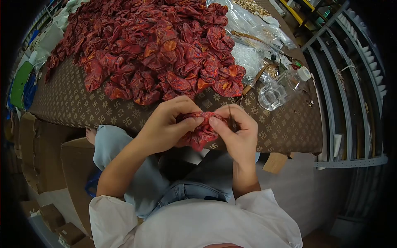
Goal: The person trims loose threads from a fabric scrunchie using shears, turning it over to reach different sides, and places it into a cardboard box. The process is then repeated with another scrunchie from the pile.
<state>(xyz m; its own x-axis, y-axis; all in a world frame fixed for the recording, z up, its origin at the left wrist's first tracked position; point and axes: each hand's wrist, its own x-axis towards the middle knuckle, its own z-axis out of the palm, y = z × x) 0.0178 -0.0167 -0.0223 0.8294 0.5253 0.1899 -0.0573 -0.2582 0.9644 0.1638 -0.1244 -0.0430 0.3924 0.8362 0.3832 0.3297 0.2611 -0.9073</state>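
Between my two hands is a red patterned scrunchie (201,138), its gathered fabric hanging below the fingers. My left hand (175,122) pinches it from the left, thumb on top. From the right, my right hand (236,128) grips the same fabric with thumb and fingertips, close to the left thumb. A thin dark tool (232,118) sticks up from the fingers of the right hand; its kind is partly hidden. Just beyond the hands, a big heap of similar red scrunchies (161,45) lies on the brown patterned cloth (120,113) of the table.
At the right of the table lies a clear plastic bottle (283,89) with a white cap. Behind it are clear plastic bags (248,56) and small gold-coloured pieces (250,7). A grey metal rack (345,82) stands on the right; cardboard boxes (74,173) stand at the lower left.
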